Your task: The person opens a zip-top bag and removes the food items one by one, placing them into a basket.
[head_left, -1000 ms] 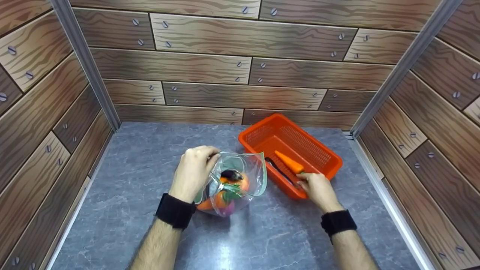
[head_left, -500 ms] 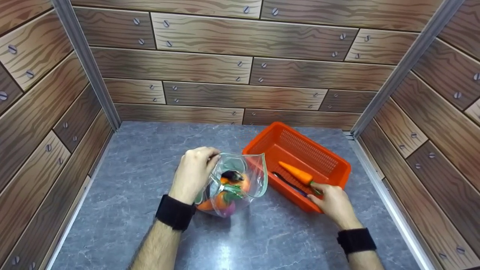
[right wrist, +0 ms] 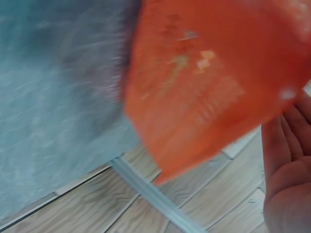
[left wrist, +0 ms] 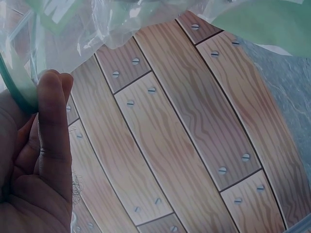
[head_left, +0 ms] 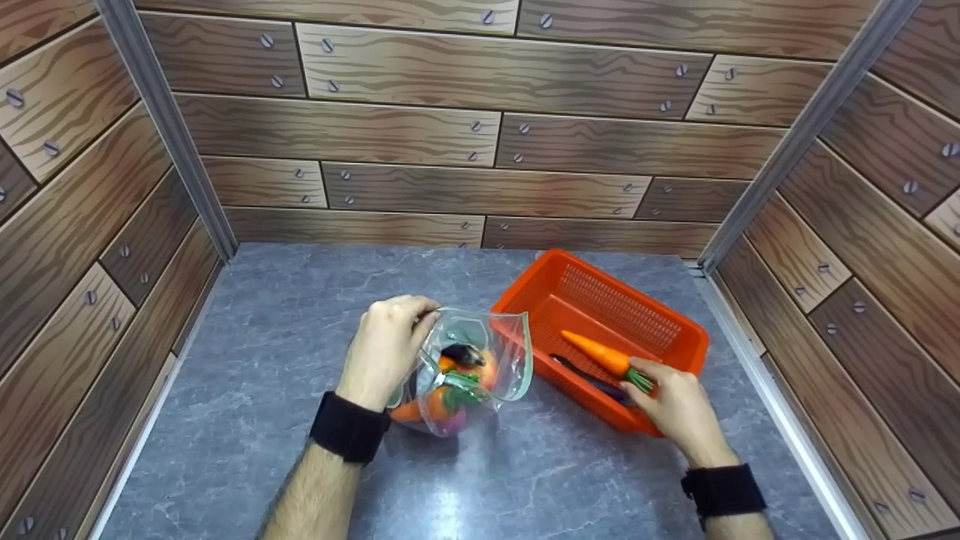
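My left hand [head_left: 420, 319] pinches the rim of a clear plastic bag [head_left: 516, 358] and holds its mouth open; the left wrist view shows the fingers [left wrist: 51, 126] curled on the bag's film [left wrist: 97, 24]. Inside the bag lie toy vegetables [head_left: 457, 375], orange, green and dark purple. My right hand [head_left: 646, 391] grips the near rim of an orange mesh basket [head_left: 615, 304], right by the green top of a toy carrot [head_left: 596, 352]. A dark purple piece [head_left: 589, 377] lies next to the carrot. In the right wrist view the basket [right wrist: 204, 82] is blurred, with my palm [right wrist: 286, 170] beside it.
Everything stands on a grey marbled tabletop [head_left: 262, 360], enclosed by wood-patterned walls at the back [head_left: 480, 150], left and right. A metal strip [head_left: 772, 405] runs along the right edge, close to the basket.
The basket has slid and turned to the right with my right hand on its near rim. The carrot rode along inside. My left hand and the bag stayed put.
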Demonstrator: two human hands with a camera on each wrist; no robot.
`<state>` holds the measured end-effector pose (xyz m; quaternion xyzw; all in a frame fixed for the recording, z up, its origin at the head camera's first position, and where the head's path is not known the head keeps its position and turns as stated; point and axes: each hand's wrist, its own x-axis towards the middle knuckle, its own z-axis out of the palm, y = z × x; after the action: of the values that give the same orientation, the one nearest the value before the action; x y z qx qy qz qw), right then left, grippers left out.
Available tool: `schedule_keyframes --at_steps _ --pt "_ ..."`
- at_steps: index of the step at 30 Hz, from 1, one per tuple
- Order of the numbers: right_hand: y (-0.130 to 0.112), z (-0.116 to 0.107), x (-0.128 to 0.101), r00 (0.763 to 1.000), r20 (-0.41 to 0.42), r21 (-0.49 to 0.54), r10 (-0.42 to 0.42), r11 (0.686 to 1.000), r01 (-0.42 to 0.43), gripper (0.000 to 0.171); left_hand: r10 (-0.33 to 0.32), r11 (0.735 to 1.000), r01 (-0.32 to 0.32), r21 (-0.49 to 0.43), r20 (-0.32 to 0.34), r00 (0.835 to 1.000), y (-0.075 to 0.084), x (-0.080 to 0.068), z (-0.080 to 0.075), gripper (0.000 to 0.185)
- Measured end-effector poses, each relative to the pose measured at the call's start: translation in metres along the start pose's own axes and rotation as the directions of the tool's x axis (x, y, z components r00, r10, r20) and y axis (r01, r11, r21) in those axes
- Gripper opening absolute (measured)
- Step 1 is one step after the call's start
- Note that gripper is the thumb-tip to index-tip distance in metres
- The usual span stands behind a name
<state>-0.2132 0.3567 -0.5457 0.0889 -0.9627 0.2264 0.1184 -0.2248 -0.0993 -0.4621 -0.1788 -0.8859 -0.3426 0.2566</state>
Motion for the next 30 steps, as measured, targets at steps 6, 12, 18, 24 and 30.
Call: schedule_keyframes --at_steps 6,12,18,24,30 --pt "-0.03 -0.005 0.006 0.995 -0.071 0.036 -0.077 0.996 0.08 0.047 -0.009 1.0 0.009 0.003 0.006 1.0 0.001 -0.001 0.001 0.008" --pt "-0.058 -0.009 0.01 0.982 -0.117 0.071 -0.145 0.985 0.154 0.047 -0.01 1.0 0.01 -0.009 0.018 1.0 0.003 0.0 0.003 0.008" --pt "-0.082 -0.004 0.012 0.931 -0.204 0.056 -0.301 0.946 0.318 0.047 -0.036 0.999 0.037 -0.025 0.043 0.998 0.004 -0.001 0.004 0.008" --pt "-0.105 0.001 0.011 0.897 -0.23 0.061 -0.377 0.914 0.4 0.045 -0.034 0.999 0.036 -0.038 0.057 0.998 0.007 0.001 0.006 0.009" --pt "-0.125 0.006 0.01 0.863 -0.239 0.093 -0.444 0.875 0.476 0.044 -0.045 0.998 0.047 -0.043 0.062 0.997 0.009 0.001 0.008 0.009"
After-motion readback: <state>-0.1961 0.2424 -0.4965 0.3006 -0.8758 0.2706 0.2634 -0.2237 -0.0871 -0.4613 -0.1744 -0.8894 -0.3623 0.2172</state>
